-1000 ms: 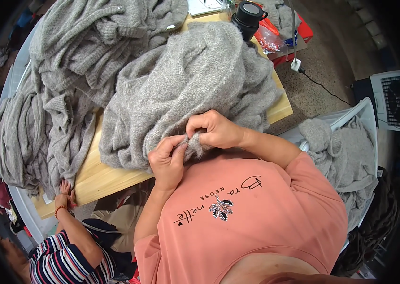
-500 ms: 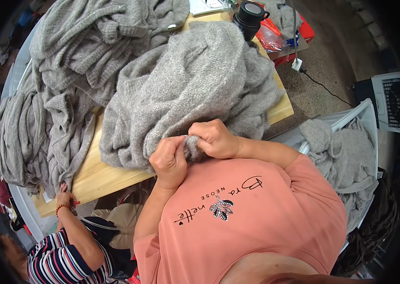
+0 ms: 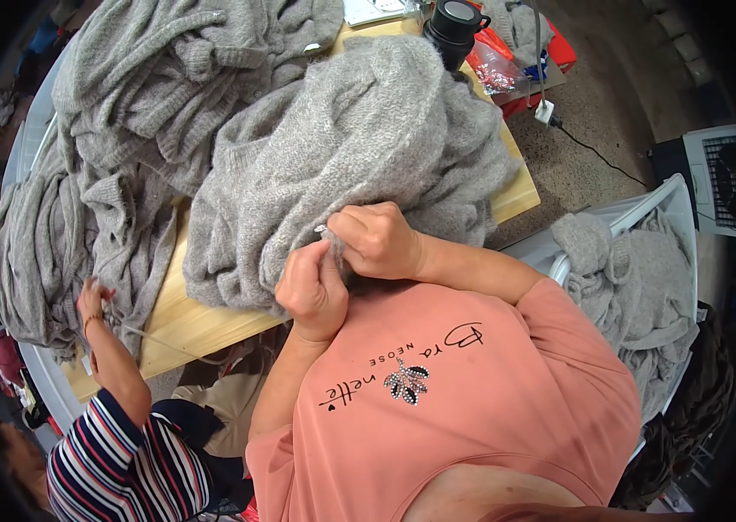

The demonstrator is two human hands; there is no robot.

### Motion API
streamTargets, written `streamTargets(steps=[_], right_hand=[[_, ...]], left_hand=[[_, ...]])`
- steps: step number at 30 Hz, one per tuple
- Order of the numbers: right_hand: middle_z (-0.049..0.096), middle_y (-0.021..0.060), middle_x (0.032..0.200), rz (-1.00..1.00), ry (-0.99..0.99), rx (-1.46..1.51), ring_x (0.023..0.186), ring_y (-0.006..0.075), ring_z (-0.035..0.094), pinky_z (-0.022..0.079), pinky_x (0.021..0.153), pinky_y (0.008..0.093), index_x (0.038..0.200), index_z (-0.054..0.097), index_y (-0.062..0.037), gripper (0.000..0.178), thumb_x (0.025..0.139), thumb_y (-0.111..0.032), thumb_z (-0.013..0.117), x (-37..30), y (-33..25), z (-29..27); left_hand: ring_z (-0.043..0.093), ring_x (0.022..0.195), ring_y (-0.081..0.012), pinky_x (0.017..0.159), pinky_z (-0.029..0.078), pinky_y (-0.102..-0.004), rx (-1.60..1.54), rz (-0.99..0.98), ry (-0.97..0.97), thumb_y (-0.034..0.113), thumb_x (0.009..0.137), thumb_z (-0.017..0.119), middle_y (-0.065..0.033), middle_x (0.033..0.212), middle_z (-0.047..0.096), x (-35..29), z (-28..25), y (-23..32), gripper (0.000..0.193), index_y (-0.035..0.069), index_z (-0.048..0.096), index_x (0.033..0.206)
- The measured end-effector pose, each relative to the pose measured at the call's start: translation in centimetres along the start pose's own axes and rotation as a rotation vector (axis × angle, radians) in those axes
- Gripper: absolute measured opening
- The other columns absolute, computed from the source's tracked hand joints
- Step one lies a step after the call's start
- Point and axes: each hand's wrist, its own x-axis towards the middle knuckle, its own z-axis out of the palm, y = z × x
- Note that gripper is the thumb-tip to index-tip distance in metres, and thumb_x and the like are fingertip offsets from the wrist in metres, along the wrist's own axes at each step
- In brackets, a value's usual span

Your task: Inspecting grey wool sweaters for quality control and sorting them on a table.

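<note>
A bulky grey knitted sweater (image 3: 359, 122) lies bunched at the table's near side. My left hand (image 3: 309, 291) is closed, thumb and fingers pinching the sweater's near edge close to my body. Right beside it, slightly higher, my right hand (image 3: 378, 241) is closed too, gripping the same fold of knit. A small whitish bit shows at the right hand's fingertips, too small to name. The fabric between the two hands is partly hidden by the fingers.
Grey knitwear is piled on the wooden table (image 3: 203, 322). A black bottle (image 3: 453, 35) stands at the back. To the right, a white bin (image 3: 672, 191) holds more knits. At left, a co-worker's hand (image 3: 94, 300) is at another grey pile, with a striped sleeve below.
My right hand has shifted slightly left, bringing the whitish bit into view. My left hand has barely moved. The co-worker's hand has moved up and left onto the pile.
</note>
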Motion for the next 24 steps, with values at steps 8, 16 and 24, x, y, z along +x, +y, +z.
streamTargets(steps=[8, 16, 24], right_hand=[[0.054, 0.0158, 0.063, 0.221, 0.026, -0.077, 0.055, 0.0328, 0.055, 0.044, 0.048, 0.0363, 0.077, 0.054, 0.0003, 0.015, 0.061, 0.0, 0.053, -2.0, 2.7, -3.1], [0.059, 0.0154, 0.071, 0.011, -0.306, 0.063, 0.067, 0.0337, 0.059, 0.047, 0.063, 0.0421, 0.077, 0.058, -0.0005, 0.014, 0.069, -0.011, 0.062, -0.5, 0.0, -5.0], [0.052, 0.0092, 0.066, 0.275, -0.203, 0.523, 0.06, 0.0212, 0.052, 0.041, 0.056, 0.0316, 0.074, 0.055, 0.0009, 0.01, 0.081, -0.006, 0.056, -1.2, 0.2, -2.3]], left_hand=[[0.046, 0.052, -0.0047, 0.046, 0.037, -0.022, -0.216, -0.505, -0.245, 0.002, 0.077, 0.062, 0.0004, 0.06, 0.053, -0.8, -1.8, -2.2, 0.004, -0.002, 0.06, 0.077], [0.045, 0.055, -0.0046, 0.048, 0.037, -0.0212, -0.343, -0.527, -0.41, 0.001, 0.072, 0.064, 0.0009, 0.06, 0.054, 0.2, -2.3, 0.5, 0.006, -0.002, 0.06, 0.075], [0.047, 0.057, -0.0028, 0.051, 0.037, -0.0168, -0.603, -0.666, -0.409, -0.002, 0.076, 0.062, 0.0007, 0.066, 0.057, 0.0, -2.1, -0.4, 0.003, -0.002, 0.06, 0.078]])
